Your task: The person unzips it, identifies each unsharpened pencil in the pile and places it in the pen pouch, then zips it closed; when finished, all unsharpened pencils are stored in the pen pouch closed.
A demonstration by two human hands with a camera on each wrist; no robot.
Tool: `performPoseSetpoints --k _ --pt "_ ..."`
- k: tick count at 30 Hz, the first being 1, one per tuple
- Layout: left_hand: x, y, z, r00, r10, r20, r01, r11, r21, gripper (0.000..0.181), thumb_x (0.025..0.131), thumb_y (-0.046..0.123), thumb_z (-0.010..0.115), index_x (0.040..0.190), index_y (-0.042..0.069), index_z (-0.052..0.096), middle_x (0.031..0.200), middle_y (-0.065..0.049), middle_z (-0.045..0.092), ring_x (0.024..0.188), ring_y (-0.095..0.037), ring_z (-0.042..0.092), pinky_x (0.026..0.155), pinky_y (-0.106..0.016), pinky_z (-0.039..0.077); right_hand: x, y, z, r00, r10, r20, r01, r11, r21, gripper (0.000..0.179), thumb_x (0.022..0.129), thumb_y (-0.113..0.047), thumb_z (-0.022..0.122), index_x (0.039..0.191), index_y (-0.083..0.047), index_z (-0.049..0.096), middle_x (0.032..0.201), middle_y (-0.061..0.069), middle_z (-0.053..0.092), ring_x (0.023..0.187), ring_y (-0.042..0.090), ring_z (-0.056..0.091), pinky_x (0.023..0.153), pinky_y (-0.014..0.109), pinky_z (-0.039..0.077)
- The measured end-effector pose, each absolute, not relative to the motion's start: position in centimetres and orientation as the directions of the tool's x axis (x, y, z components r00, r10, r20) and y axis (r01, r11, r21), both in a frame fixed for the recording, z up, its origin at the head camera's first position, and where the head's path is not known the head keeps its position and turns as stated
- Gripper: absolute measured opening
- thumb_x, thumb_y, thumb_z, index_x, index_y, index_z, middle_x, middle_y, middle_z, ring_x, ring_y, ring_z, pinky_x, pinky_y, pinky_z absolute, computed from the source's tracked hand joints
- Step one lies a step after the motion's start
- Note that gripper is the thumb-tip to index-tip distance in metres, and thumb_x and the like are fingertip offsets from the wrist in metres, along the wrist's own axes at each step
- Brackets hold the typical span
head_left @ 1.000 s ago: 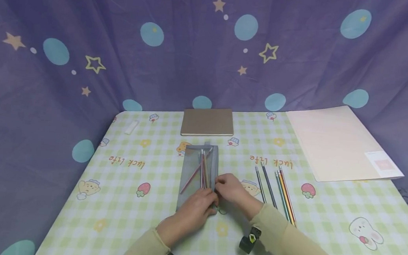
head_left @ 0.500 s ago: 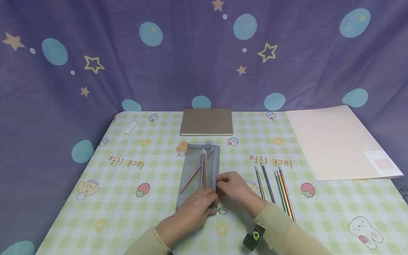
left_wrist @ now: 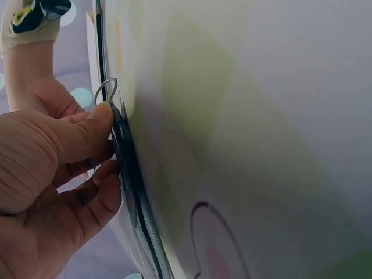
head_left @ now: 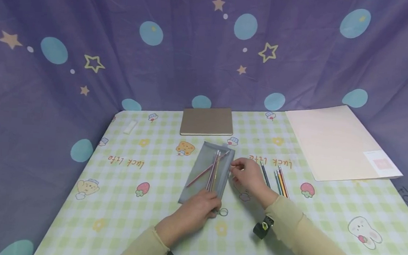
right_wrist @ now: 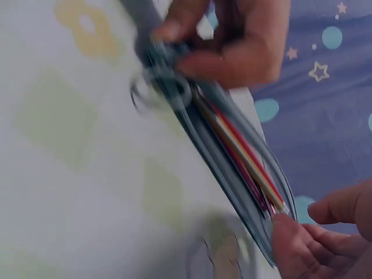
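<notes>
A grey see-through zip pencil case (head_left: 203,159) lies tilted on the tablecloth, with several pencils (head_left: 213,171) inside. My left hand (head_left: 198,204) pinches its near corner at the zip's end, beside a metal ring (head_left: 223,212). In the left wrist view the thumb and a finger grip that end of the zip (left_wrist: 136,192), while the other fingers curl loosely behind. My right hand (head_left: 252,176) pinches the case's right edge farther along. The mouth gapes in the right wrist view, showing red and yellow pencils (right_wrist: 250,160) between my two hands.
Loose pencils (head_left: 281,182) lie right of my right hand, partly hidden by the forearm. A brown notebook (head_left: 207,122) sits at the back. A cream folder (head_left: 334,144) lies at the back right, and a small white block (head_left: 131,127) at the back left.
The case's far end has swung to the right, so it now slants. My right hand has moved up and right along its edge; my left hand has stayed near the same corner.
</notes>
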State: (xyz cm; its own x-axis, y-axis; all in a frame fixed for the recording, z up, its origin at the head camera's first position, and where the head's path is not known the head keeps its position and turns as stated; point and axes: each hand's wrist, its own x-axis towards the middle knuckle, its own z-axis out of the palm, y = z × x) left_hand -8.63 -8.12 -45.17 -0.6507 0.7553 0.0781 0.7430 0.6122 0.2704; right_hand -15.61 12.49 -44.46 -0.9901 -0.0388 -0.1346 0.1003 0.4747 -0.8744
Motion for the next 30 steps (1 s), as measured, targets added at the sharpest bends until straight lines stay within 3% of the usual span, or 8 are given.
performPoseSetpoints --k 4,8,13,21,30 --pt "-8.6 -8.1 -45.0 -0.615 0.785 0.075 0.777 0.586 0.232 0.018 0.080 0.019 0.076 0.092 0.021 0.063 0.091 0.012 0.055 0.087 -0.009 0.050 0.080 -0.022 0.045 -16.9 13.6 -43.9 -0.999 0.001 -0.034 0.029 0.561 -0.827 0.020 0.090 -0.009 0.064 0.108 -0.001 0.067 0.096 0.011 0.069 0.065 0.016 0.066 0.059 0.029 0.055" --pt "-8.5 -8.2 -44.9 -0.586 0.807 0.074 0.799 0.561 0.215 0.017 0.080 0.019 0.076 0.092 0.021 0.064 0.091 0.012 0.055 0.087 -0.009 0.049 0.079 -0.020 0.045 -18.1 14.3 -43.6 -0.998 -0.035 0.059 -0.067 0.686 -0.724 0.024 0.089 -0.010 0.068 0.112 -0.003 0.069 0.110 0.015 0.068 0.089 0.027 0.067 0.076 0.039 0.054" --pt "-8.4 -8.3 -44.8 -0.573 0.817 0.070 0.809 0.549 0.209 0.016 0.082 0.020 0.074 0.094 0.020 0.065 0.093 0.012 0.056 0.089 -0.009 0.050 0.081 -0.020 0.044 -18.9 14.9 -43.4 -0.988 -0.154 0.023 -0.140 0.809 -0.571 0.026 0.087 -0.011 0.071 0.112 -0.005 0.071 0.116 0.014 0.068 0.110 0.034 0.061 0.092 0.047 0.048" --pt "-8.2 -9.0 -44.3 -0.595 0.800 0.071 0.796 0.575 0.191 0.017 0.081 0.018 0.076 0.093 0.019 0.064 0.097 0.011 0.057 0.093 -0.011 0.052 0.083 -0.024 0.046 -18.5 15.9 -43.5 -0.976 -0.218 0.026 -0.206 0.865 -0.457 0.019 0.083 -0.010 0.075 0.101 -0.004 0.074 0.104 0.012 0.072 0.100 0.033 0.065 0.088 0.046 0.050" --pt "-8.5 -11.0 -44.3 -0.638 0.766 0.079 0.752 0.598 0.276 0.015 0.085 0.014 0.074 0.097 0.019 0.067 0.106 0.009 0.062 0.101 -0.012 0.054 0.090 -0.028 0.047 -16.4 17.6 -43.7 -0.946 -0.313 0.086 -0.323 0.875 -0.361 0.015 0.078 -0.001 0.075 0.092 -0.004 0.076 0.093 0.011 0.072 0.090 0.031 0.067 0.083 0.046 0.052"
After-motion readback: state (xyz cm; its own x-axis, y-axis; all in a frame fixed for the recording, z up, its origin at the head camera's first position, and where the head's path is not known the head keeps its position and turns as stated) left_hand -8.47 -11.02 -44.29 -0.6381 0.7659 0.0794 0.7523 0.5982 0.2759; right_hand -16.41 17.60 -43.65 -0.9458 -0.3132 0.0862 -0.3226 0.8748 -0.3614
